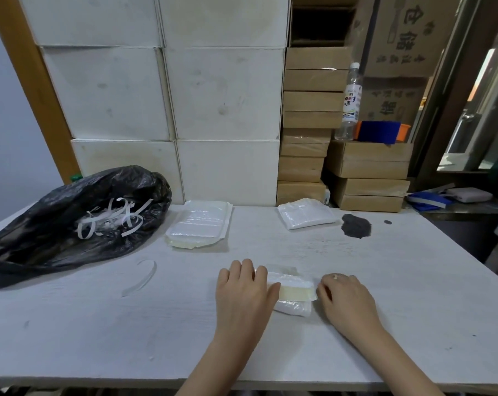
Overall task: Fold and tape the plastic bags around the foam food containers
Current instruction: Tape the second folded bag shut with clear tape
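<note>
Slippage worries me most. I have the bundle [292, 295] on the tabletop [99, 324], near its front edge, between my hands. My left hand [243, 292] lies flat, fingers [246, 268] straight and together, pressing its left end; my right hand [343, 298] rests at the other end, fingers curled under, and I cannot tell whether they pinch anything. If I ease the left hand, the fold could spring open. The yellowish tape strip [296, 290] could crease or stick crooked. Two wrapped packs [199, 224] wait further back.
</note>
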Motion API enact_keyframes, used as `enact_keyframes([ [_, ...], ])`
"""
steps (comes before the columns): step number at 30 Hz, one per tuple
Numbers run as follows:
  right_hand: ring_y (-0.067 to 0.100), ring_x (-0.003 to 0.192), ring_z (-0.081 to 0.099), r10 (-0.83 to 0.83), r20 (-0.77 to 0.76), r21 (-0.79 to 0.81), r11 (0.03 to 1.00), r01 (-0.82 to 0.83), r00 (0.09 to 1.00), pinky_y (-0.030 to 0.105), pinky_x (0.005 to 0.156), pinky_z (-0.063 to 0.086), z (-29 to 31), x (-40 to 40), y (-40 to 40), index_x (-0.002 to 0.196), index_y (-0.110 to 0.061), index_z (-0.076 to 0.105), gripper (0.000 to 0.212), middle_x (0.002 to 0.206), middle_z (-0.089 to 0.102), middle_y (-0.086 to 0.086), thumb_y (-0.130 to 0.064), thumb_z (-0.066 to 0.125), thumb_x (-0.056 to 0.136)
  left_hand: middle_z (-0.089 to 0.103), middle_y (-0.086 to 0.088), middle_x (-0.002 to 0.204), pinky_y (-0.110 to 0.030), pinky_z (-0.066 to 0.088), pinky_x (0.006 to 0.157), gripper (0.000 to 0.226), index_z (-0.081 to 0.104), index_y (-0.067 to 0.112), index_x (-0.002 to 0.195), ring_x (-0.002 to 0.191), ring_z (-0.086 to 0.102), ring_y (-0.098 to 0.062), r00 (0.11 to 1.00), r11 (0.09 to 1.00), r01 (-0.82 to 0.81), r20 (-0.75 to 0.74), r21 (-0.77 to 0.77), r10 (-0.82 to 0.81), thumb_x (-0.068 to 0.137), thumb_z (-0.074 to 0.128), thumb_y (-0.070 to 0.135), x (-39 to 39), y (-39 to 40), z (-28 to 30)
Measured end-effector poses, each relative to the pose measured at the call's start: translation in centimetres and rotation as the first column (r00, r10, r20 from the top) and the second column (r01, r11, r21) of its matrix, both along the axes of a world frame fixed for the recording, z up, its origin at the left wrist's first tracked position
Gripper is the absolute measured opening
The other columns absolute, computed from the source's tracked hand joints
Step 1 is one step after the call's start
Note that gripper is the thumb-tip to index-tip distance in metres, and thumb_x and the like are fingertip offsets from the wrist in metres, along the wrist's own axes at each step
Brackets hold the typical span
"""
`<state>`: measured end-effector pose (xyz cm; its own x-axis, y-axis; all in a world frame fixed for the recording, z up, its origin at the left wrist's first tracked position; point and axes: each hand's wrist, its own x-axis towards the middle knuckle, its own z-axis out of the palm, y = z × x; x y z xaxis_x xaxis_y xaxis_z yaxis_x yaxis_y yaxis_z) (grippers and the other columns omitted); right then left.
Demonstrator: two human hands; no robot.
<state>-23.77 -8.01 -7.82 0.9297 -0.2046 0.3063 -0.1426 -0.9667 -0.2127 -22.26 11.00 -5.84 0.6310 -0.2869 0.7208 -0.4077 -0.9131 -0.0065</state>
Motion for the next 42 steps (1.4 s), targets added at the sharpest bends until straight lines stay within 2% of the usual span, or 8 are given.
enact_keyframes([
  [3, 0.033, 0.073, 0.056, -0.026, 0.04, -0.063, 0.998, 0.029, 0.999, 0.031, 0.061, 0.029, 0.4, 0.4, 0.1, 0.068, -0.01, 0.057, 0.029, 0.072, 0.063, 0.01, -0.018, 0.044, 0.092, 0.045, -0.002, 0.057, -0.031, 0.019, 0.058, 0.027, 0.048, 0.014, 0.056, 0.053, 0.041, -0.024, 1.0, 1.0, 0.001, -0.016, -0.023, -0.002, 0.071, 0.066, 0.028, -0.1, 0.0, -0.5],
  [8, 0.017, 0.07, 0.05, 0.151, 0.299, 0.288, 0.927, -0.24, 0.942, 0.031, 0.063, 0.04, 5.2, -0.2, 2.8, 0.072, -0.013, 0.055, 0.017, 0.076, 0.055, -0.001, -0.015, 0.052, 0.089, 0.049, -0.002, 0.06, -0.032, 0.022, 0.061, 0.026, 0.052, 0.014, 0.06, 0.056, 0.048, -0.024, 0.997, 0.998, -0.051, -0.064, -0.042, 0.048, 0.077, 0.052, 0.034, -0.5, -0.6, -0.4],
  [11, 0.011, 0.08, 0.053, 0.429, 0.145, 0.219, 0.865, -0.452, 0.891, 0.028, 0.073, 0.043, 6.4, -0.6, 6.0, 0.098, -0.016, 0.06, 0.015, 0.093, 0.057, -0.005, -0.015, 0.047, 0.09, 0.051, -0.002, 0.059, -0.033, 0.022, 0.061, 0.026, 0.053, 0.015, 0.059, 0.057, 0.052, -0.024, 0.982, 0.997, -0.07, -0.178, -0.039, 0.063, 0.078, 0.046, 0.032, -0.9, -0.7, -0.3],
  [16, 0.016, 0.09, 0.055, 0.365, -0.055, 0.24, 0.908, -0.342, 0.929, 0.028, 0.075, 0.044, 5.1, 0.0, 7.0, 0.109, -0.017, 0.054, 0.022, 0.101, 0.051, -0.002, -0.016, 0.044, 0.089, 0.057, 0.001, 0.073, -0.028, 0.025, 0.066, 0.038, 0.061, 0.016, 0.069, 0.07, 0.056, -0.021, 0.896, 0.979, -0.017, -0.438, -0.201, -0.074, 0.089, 0.03, 0.026, -1.7, 0.4, 1.3],
  [19, 0.018, 0.094, 0.053, 0.37, -0.077, 0.218, 0.912, -0.347, 0.926, 0.028, 0.079, 0.044, 4.9, 0.2, 6.9, 0.111, -0.016, 0.054, 0.024, 0.102, 0.048, -0.001, -0.016, 0.045, 0.089, 0.056, 0.005, 0.094, -0.023, 0.037, 0.08, 0.021, 0.063, 0.019, 0.094, 0.093, 0.048, -0.014, 0.824, 0.819, -0.01, -0.469, -0.574, -0.318, 0.096, 0.043, 0.023, -1.2, 3.3, 2.3],
  [22, 0.019, 0.104, 0.048, 0.365, -0.105, 0.142, 0.926, -0.35, 0.925, 0.026, 0.083, 0.04, 5.3, 0.6, 7.2, 0.112, -0.013, 0.056, 0.026, 0.106, 0.05, 0.001, -0.013, 0.044, 0.089, 0.056, 0.008, 0.086, -0.016, 0.038, 0.067, 0.014, 0.056, 0.02, 0.093, 0.084, 0.051, -0.01, 0.845, 0.654, -0.148, -0.439, -0.741, -0.306, 0.084, 0.066, 0.025, -0.9, 6.7, 1.6],
  [27, 0.019, 0.108, 0.046, 0.326, -0.136, 0.086, 0.945, -0.317, 0.935, 0.028, 0.086, 0.043, 5.8, 1.3, 7.6, 0.109, -0.014, 0.057, 0.025, 0.108, 0.049, 0.0, -0.011, 0.044, 0.087, 0.067, -0.002, 0.069, -0.016, 0.04, 0.046, 0.018, 0.066, 0.006, 0.082, 0.049, 0.057, -0.004, 0.616, 0.481, -0.34, -0.578, -0.808, -0.536, 0.083, 0.068, 0.024, -0.9, 6.3, 1.4],
  [42, 0.023, 0.096, 0.052, 0.342, -0.085, -0.074, 0.934, -0.348, 0.936, 0.027, 0.078, 0.032, 7.9, 1.3, 7.9, 0.097, -0.011, 0.064, 0.024, 0.101, 0.056, 0.004, -0.019, 0.043, 0.089, 0.064, -0.006, 0.062, -0.02, 0.045, 0.046, 0.011, 0.068, 0.003, 0.08, 0.05, 0.061, -0.009, 0.566, 0.193, -0.443, -0.44, -0.876, -0.697, 0.087, 0.06, 0.003, -1.0, 5.3, 0.8],
])
